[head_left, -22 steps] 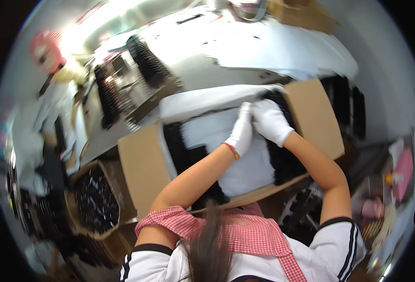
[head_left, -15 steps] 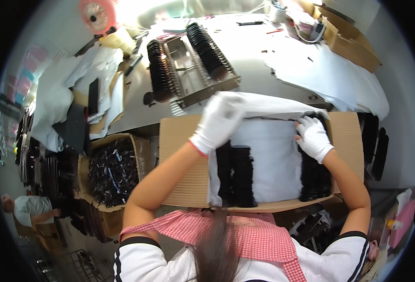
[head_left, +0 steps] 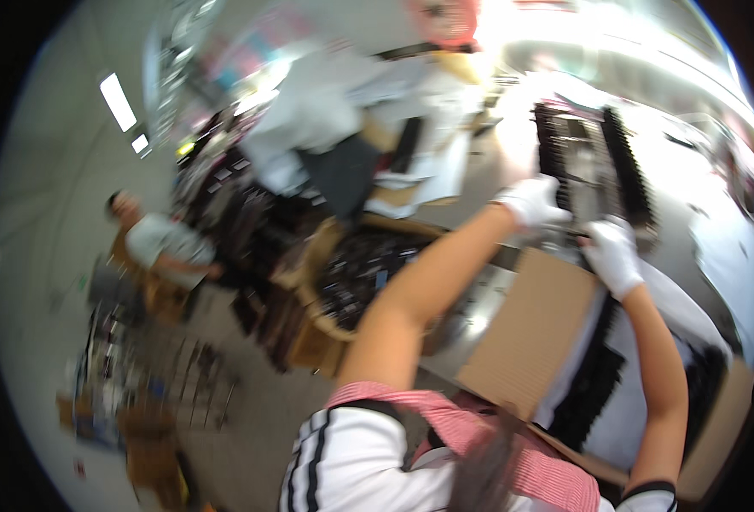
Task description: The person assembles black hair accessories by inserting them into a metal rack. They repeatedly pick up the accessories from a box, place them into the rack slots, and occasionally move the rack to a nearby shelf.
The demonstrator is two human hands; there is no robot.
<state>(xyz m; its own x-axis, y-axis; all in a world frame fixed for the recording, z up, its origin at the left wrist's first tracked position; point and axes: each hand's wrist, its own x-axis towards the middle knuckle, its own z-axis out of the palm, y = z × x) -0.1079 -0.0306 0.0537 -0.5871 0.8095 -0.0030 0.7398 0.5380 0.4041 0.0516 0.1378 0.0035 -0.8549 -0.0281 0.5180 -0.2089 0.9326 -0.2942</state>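
Note:
Both my hands, in white gloves, are at the near end of a long metal rack [head_left: 588,183] with rows of black bristly pieces along its two sides. My left hand [head_left: 535,203] is by its near left corner, fingers pointing toward it. My right hand [head_left: 614,253] is bent at the near end, above the edge of an open cardboard box [head_left: 535,320]. Motion blur hides whether either hand grips the rack. Inside the box lie black fringed strips [head_left: 588,394] and white sheeting [head_left: 620,418]; my right forearm crosses over it.
Left of the box stands a carton [head_left: 309,286] of small dark pieces. Loose papers [head_left: 432,158] and a dark sheet [head_left: 339,175] cover the table's left part. A pink fan [head_left: 445,19] is at the back. Further left, a person [head_left: 168,243] is near stacked goods.
The view has swung left. My hands have left the white sheet at the box's far edge and moved to the metal rack's near end. The white sheeting now lies lower on the box's far side.

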